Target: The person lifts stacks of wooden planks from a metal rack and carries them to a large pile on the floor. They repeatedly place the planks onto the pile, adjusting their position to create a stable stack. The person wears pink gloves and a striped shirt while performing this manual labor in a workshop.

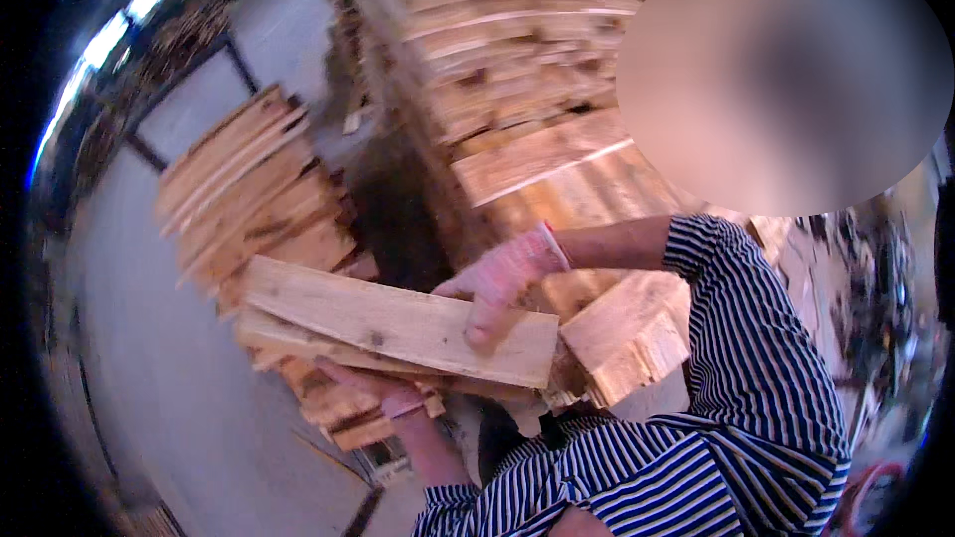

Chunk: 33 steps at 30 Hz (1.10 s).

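Two pale wooden boards, the upper board [398, 323] lying over a lower board [298, 340], slant across the space in front of me. My right hand [507, 273], in a pinkish-white work glove, is closed over the upper board, thumb on its face. Lower down, my left hand [383, 396], gloved alike, grips the lower board's near edge from below; some of its fingers are hidden. The boards' left ends overlap a pile of planks [244, 199]. Their right ends come close to a block of short stacked planks [637, 333].
A tall stack of planks [527, 55] rises at the far side, with a dark gap [403, 204] between it and the left pile. Grey floor [149, 338] stretches along the left. The upper right is blurred out.
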Tool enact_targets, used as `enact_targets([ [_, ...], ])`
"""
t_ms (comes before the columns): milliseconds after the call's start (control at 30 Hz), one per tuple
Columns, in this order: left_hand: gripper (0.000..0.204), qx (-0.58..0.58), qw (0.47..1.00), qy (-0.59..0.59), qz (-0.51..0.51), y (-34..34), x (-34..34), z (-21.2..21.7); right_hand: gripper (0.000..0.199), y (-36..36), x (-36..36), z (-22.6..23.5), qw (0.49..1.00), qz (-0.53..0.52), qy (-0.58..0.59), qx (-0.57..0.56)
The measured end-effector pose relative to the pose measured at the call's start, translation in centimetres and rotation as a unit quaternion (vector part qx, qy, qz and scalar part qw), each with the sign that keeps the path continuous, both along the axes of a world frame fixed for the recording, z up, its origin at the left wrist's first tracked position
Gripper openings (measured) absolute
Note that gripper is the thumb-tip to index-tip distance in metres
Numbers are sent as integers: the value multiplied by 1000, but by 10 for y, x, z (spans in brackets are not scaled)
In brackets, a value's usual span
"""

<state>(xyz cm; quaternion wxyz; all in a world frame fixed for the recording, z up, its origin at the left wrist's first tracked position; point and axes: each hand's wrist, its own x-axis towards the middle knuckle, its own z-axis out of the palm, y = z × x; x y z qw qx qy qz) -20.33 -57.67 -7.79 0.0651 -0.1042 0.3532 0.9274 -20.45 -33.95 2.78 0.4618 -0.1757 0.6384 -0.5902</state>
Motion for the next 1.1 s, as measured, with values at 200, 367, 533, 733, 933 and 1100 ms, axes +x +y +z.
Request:
enact_targets([
  [200, 90, -123, 983, 134, -33, 84, -22, 120, 121, 20, 14, 101, 836, -260, 393, 282],
  [367, 95, -130, 973, 159, -108, 129, -6, 185, 102, 129, 109, 171, 816, -345, 400, 234],
  [533, 93, -233, 951, 179, -95, 120, 17, 205, 92, 321, 147, 159, 760, -149, 259, 578],
  [733, 90, -326, 922, 145, -148, 157, 54, 183, 73, 563, 228, 54, 617, -240, 266, 701],
  [933, 88, -423, 845, 37, -326, 191, 43, 168, 52, 684, 196, -16, 506, -331, 220, 766],
  [1100, 86, -481, 768, -54, -419, 222, 22, 154, 42, 751, 148, -67, 455, -358, 214, 787],
])
